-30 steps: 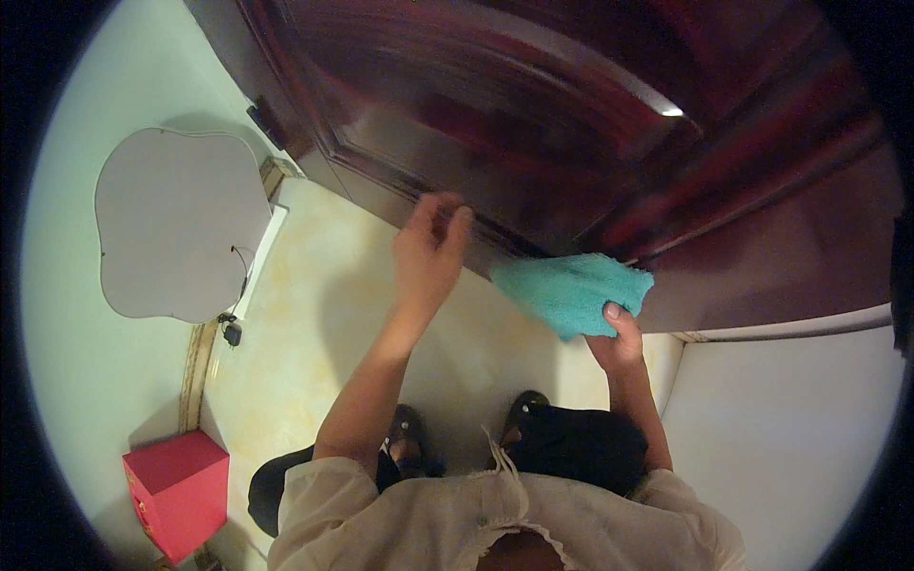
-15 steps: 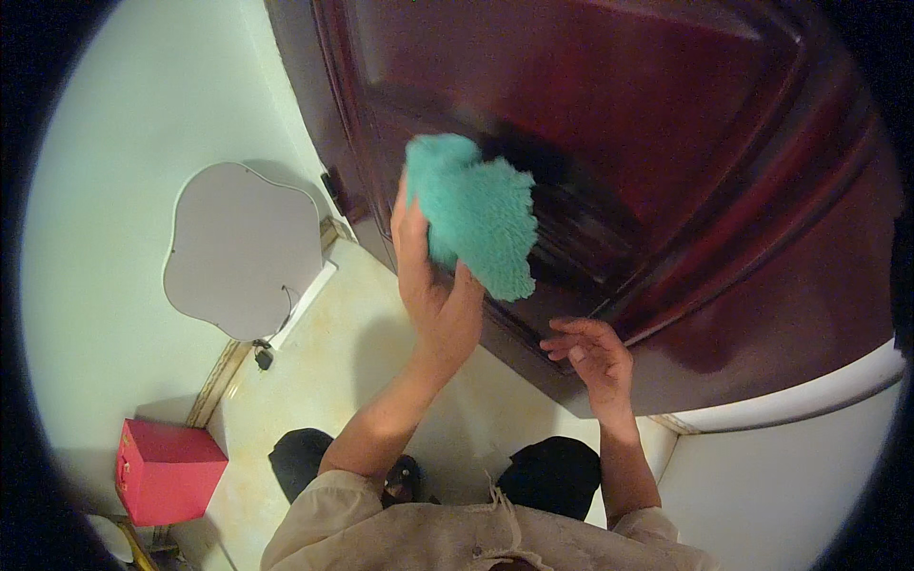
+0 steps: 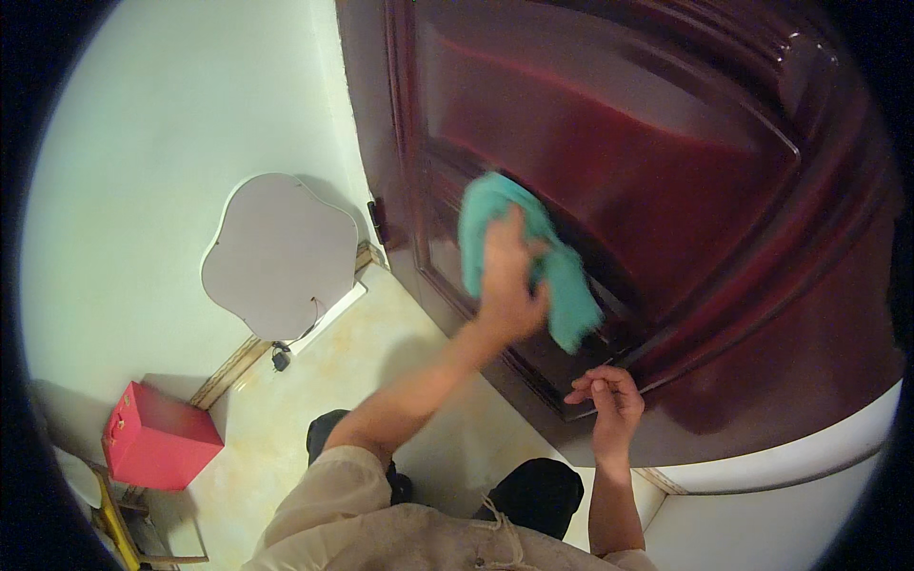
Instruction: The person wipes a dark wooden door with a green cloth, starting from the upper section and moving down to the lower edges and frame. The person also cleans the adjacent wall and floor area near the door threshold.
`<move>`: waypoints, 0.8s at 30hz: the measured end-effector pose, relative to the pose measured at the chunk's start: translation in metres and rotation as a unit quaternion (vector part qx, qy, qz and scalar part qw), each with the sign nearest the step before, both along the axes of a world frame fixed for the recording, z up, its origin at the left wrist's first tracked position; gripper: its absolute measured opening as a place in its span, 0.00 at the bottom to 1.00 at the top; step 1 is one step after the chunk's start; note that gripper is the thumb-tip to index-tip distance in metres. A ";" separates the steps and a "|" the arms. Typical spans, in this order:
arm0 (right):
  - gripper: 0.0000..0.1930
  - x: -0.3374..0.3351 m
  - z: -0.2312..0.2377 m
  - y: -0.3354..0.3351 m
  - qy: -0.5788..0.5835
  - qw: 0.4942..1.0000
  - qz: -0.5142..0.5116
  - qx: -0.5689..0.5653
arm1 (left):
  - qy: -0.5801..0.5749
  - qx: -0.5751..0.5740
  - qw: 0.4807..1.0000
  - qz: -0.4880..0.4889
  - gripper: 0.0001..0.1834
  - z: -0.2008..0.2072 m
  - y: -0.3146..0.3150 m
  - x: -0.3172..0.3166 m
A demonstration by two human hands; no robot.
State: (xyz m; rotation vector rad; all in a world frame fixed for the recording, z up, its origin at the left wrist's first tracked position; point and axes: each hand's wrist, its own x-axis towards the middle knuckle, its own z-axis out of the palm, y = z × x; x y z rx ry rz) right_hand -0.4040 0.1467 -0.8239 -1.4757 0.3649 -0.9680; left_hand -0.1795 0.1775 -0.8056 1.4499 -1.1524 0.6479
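My left hand (image 3: 510,285) presses a teal fluffy cleaning cloth (image 3: 569,303) against the lower panel of a dark red, glossy wooden door (image 3: 609,162). Its fingers are bent over the cloth, and motion blurs both. Part of the cloth hangs out past the thumb, down to the right. Lower and further right, my right hand (image 3: 614,404) holds nothing that I can see. Its fingers are loosely bent and a little apart, close to the moulding at the door's bottom corner; whether they touch it I cannot tell.
A wavy-edged mirror or board (image 3: 281,257) with a short cable leans on the pale wall at left. A black plug (image 3: 280,358) lies beside it. A pink-red box (image 3: 162,436) stands on the tiled floor further left. A dark hinge (image 3: 378,221) sits on the door's left edge.
The left hand and cloth have moved right and down across the door, with the palm now turned onto the cloth. The right hand's fingers have curled more. The whole view has shifted.
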 end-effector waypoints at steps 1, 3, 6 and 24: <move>0.08 0.001 0.007 0.001 0.002 1.000 0.015 0.001 | 0.065 -0.007 0.998 0.020 0.37 0.006 0.003 0.027; 0.08 0.001 0.021 0.001 0.008 0.999 0.042 -0.001 | 0.186 -0.012 0.981 0.061 0.40 0.020 0.010 0.075; 0.10 0.007 0.052 0.007 -0.014 0.990 0.143 0.009 | 0.220 -0.013 0.974 0.047 0.37 0.035 0.022 0.122; 0.07 -0.034 0.289 0.155 0.203 0.840 -0.228 -0.449 | -0.041 -0.188 0.981 0.032 0.38 0.204 -0.017 0.134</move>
